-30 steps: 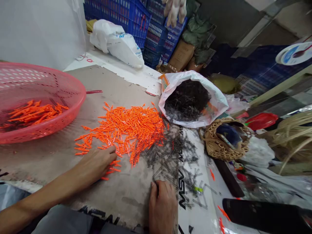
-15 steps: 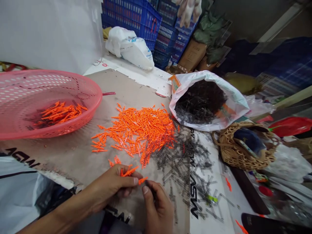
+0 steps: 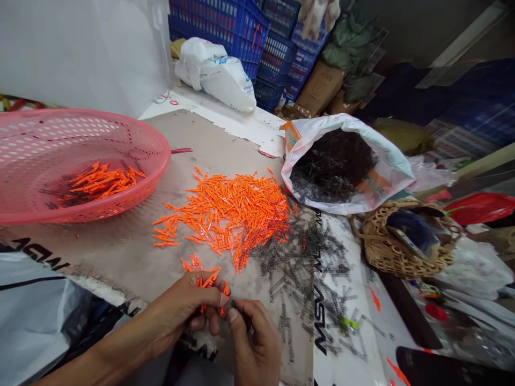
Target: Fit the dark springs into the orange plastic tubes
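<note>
My left hand (image 3: 183,311) is closed round a small bunch of orange plastic pieces (image 3: 207,284) at the near edge of the cardboard. My right hand (image 3: 251,343) meets it fingertip to fingertip, pinching something small I cannot make out. Just beyond lies a large heap of the same orange pieces (image 3: 233,212). To its right spreads a scatter of small dark metal pieces (image 3: 301,262). A pink basket (image 3: 153,139) at the left holds more orange pieces (image 3: 100,181).
An open white bag (image 3: 386,155) full of dark metal pieces stands behind the scatter. A wicker basket (image 3: 402,257) sits to the right, among clutter. Blue crates (image 3: 241,21) and a white sack (image 3: 217,75) are at the back.
My left hand left the heap with a bunch of orange pieces and came to the near edge. My right hand lifted off the cardboard and met it.
</note>
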### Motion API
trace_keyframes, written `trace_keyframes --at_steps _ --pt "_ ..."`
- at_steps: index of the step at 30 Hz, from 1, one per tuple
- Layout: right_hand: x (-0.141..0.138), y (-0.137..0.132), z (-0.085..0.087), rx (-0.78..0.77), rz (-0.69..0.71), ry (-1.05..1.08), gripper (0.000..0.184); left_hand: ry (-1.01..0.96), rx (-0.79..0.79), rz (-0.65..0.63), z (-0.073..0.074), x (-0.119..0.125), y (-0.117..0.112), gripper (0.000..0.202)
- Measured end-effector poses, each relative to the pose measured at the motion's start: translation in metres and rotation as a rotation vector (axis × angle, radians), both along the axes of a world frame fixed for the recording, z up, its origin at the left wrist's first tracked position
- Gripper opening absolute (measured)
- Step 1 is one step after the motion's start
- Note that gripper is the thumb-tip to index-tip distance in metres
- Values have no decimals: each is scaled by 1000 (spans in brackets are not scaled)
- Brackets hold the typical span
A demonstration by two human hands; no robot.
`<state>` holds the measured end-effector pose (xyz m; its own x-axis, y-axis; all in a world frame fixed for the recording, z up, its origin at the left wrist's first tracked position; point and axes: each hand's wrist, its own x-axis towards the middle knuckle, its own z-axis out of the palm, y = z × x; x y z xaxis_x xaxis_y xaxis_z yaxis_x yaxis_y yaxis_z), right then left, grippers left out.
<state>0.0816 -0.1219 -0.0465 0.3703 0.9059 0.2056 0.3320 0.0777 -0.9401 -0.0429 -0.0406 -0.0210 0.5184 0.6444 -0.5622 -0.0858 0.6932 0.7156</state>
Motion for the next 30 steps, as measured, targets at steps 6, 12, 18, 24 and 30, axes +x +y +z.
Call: trace_keyframes --at_steps 6,12,18,24,30 --pt "-3 -2 0 -16 -42 -72 13 -18 22 18 -1 0 -3 17" --pt "-5 -2 -2 10 -82 -133 12 13 82 66 -6 2 -5 26" --pt "-9 -5 -4 46 -132 -249 13 54 160 51 -4 2 -8 23" --pt "-11 -6 0 60 -181 -352 11 109 175 53 -4 2 -12 31" --pt "-8 -6 0 -2 -109 -226 17 79 204 27 -2 1 -11 29"
